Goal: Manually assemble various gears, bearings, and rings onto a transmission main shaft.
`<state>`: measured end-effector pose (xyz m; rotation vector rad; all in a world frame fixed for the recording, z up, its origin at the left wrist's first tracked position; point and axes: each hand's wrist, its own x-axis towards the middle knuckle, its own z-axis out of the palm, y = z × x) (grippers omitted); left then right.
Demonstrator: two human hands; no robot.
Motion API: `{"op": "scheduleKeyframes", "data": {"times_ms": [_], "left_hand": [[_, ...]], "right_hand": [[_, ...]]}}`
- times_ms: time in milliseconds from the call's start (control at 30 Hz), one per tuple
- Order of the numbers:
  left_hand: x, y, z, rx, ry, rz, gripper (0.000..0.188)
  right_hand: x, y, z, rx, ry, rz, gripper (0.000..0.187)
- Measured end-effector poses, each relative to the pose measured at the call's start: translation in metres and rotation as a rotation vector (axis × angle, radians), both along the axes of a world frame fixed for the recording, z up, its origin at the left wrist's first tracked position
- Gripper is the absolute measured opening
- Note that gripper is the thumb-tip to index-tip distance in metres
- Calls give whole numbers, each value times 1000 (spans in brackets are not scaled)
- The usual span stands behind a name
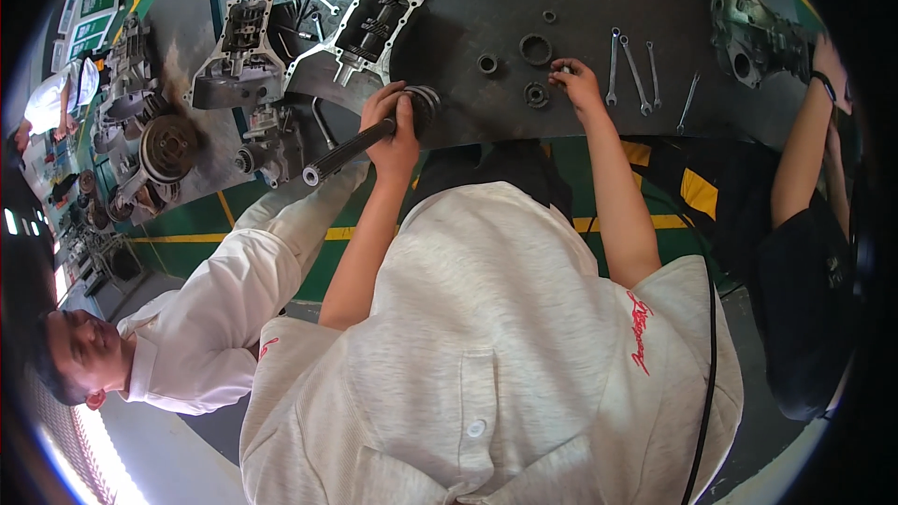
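Note:
My left hand [395, 136] is closed around a splined gear shaft [348, 153]. The shaft slants over the table's near edge, its toothed gear end [429, 107] up and to the right, its hollow splined end down and to the left. My right hand [580, 89] is pinched above the table; a small piece seems to be between the fingertips, too small to name. Close to its fingers lie a toothed ring [536, 94] and a larger dark ring [535, 49]. A smaller ring [487, 64] sits left of them, and a tiny one [549, 16] farther back.
Two opened gearbox housings [410, 11] [238, 79] stand at the back left, with bolts and wrenches around them. Several wrenches [638, 75] lie right of my right hand. At far right, another person's hand [830, 61] is by a gearbox casing [748, 33]. A person in white [206, 318] is at left.

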<state>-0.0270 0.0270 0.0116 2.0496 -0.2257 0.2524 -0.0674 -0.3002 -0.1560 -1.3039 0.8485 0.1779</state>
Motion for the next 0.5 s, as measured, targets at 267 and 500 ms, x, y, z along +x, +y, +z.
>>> {"op": "scheduleKeyframes", "data": {"times_ms": [267,500], "left_hand": [[1,-6,5,22,-3,15,8],[-7,-6,13,46,145,-9,47]], "right_hand": [[-12,-44,10,154,203,-81,34],[5,0,72,330,-83,82,22]]}}
